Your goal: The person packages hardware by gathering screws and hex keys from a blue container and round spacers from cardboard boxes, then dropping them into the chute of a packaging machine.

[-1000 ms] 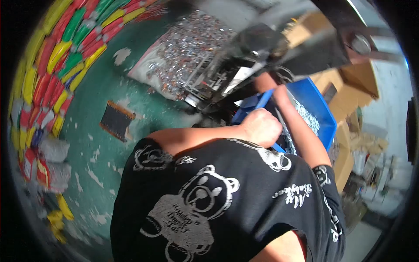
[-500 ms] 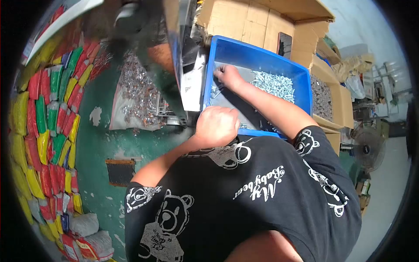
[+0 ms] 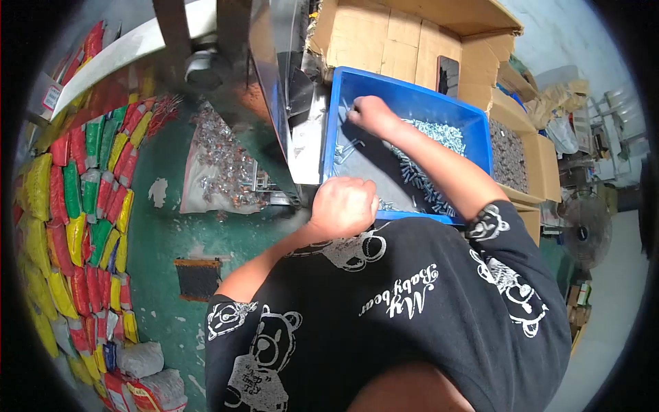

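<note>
A blue plastic bin (image 3: 420, 88) is in front of me, with shiny metal bolt-like pieces (image 3: 439, 137) heaped on its right side. Fingers curled into a pinch, my right hand (image 3: 374, 115) is inside the bin near its far left part; what it holds, if anything, I cannot make out. A few loose L-shaped metal pieces (image 3: 348, 148) lie by the bin's left wall. My left hand (image 3: 345, 206) is closed in a fist at the bin's near left corner, and its fingers hide whatever may be inside.
Left of the bin stands a machine with a clear panel (image 3: 269, 89). Below it lies a sheet with small parts (image 3: 218, 165) on the green floor (image 3: 161, 237). Stacked coloured packets (image 3: 82, 233) line the left. Cardboard boxes (image 3: 391, 41), a phone (image 3: 447, 75) and a fan (image 3: 583, 233) are around.
My right hand has moved from beside the bin's left wall slightly to the right and away. My left hand stays closed at the corner. The whole view has shifted a little.
</note>
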A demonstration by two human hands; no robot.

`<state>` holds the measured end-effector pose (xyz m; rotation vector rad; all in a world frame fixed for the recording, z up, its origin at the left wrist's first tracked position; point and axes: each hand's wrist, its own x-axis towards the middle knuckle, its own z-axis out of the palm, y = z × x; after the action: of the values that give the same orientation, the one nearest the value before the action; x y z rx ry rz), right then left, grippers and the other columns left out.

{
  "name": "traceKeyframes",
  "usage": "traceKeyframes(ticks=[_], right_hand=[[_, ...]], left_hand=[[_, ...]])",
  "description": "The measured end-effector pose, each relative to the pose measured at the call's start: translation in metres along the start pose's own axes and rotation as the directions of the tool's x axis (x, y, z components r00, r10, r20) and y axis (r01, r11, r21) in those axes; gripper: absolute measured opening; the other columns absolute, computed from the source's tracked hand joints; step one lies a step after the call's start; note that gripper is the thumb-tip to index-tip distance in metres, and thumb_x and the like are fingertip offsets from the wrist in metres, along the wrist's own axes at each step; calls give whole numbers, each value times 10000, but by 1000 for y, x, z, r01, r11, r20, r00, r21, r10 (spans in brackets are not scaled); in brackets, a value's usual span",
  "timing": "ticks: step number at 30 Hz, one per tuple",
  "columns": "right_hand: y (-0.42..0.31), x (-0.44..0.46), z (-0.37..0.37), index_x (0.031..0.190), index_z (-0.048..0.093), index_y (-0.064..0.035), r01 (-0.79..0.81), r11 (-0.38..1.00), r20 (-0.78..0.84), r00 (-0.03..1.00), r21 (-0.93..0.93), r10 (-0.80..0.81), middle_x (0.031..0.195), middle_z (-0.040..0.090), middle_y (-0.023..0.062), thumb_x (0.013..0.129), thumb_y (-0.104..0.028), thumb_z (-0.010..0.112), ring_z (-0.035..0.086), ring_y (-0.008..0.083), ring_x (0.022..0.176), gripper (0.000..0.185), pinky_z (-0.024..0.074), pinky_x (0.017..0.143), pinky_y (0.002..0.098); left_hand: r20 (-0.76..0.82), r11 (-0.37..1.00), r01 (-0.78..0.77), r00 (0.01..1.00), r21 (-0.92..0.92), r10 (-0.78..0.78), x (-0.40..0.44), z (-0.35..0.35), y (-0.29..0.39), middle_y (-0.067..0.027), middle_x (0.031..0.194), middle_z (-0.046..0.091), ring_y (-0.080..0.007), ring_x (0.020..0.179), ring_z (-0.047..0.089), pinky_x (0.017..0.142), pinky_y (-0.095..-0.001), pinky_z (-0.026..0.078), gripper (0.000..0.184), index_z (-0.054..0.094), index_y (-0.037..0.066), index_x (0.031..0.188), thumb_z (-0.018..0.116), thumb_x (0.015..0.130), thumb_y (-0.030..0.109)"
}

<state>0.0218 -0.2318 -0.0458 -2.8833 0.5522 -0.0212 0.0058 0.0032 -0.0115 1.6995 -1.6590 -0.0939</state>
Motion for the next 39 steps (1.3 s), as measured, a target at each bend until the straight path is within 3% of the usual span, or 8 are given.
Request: traceKeyframes(ticks=[4,19,26,28,30,33,35,39], right_hand=[[-49,-17,-73,718,646,-3,-102,741,130,991,664,20,627,627,116,854,-353,619,605,204,549,377,504,583,356],[92,-161,-80,1128,603,67,-94,401,-24,960,911,280,874,689,118,984,-106,477,694,179,744,258,590,667,295],[262,-416,-49,1092,644,0,-315,195,-73,360,929,930,925,685,159,974,-197,513,697,220,725,264,591,630,324],[300,-474,5,1018,678,0,-485,115,-3,226,867,974,885,689,174,951,-218,536,698,262,732,268,587,628,332],[337,-516,55,1023,673,19,-853,516,230,489,-74,841,850,697,170,943,-217,509,659,244,609,298,560,647,373],[307,-516,103,967,715,3,-991,51,207,76,124,975,885,702,199,901,-186,498,686,292,701,295,560,706,407],[292,-530,130,961,735,-8,-885,449,57,446,-119,893,926,712,190,879,-174,505,700,310,828,296,559,750,428],[293,-532,172,999,725,0,-768,540,278,466,-346,840,974,709,195,872,-182,523,696,316,912,300,557,792,434]], left_hand=[[47,998,45,998,47,-47,2,-1,3,-152,623,592,-355,607,605,622,-465,497,151,566,43,643,589,766,128],[82,937,234,961,260,-263,9,0,26,-180,782,670,-363,764,658,718,-459,512,183,714,51,860,585,775,149],[19,916,210,973,341,-230,1,11,25,-175,813,686,-359,734,651,691,-434,502,220,723,36,909,534,814,95],[14,905,227,969,360,-249,0,11,20,-172,819,686,-360,732,647,686,-436,499,221,724,44,910,529,821,97],[12,901,218,971,376,-240,-1,9,15,-169,819,684,-361,724,642,680,-433,497,220,724,51,906,525,826,98],[44,906,179,976,383,-212,0,8,15,-168,816,679,-362,719,635,671,-429,489,230,719,51,922,513,836,104],[55,906,175,976,386,-212,0,8,16,-170,817,678,-363,717,634,669,-430,488,231,718,50,924,511,835,104],[50,885,212,966,415,-255,0,8,18,-177,818,678,-361,715,638,672,-424,490,231,714,45,921,511,824,92]])
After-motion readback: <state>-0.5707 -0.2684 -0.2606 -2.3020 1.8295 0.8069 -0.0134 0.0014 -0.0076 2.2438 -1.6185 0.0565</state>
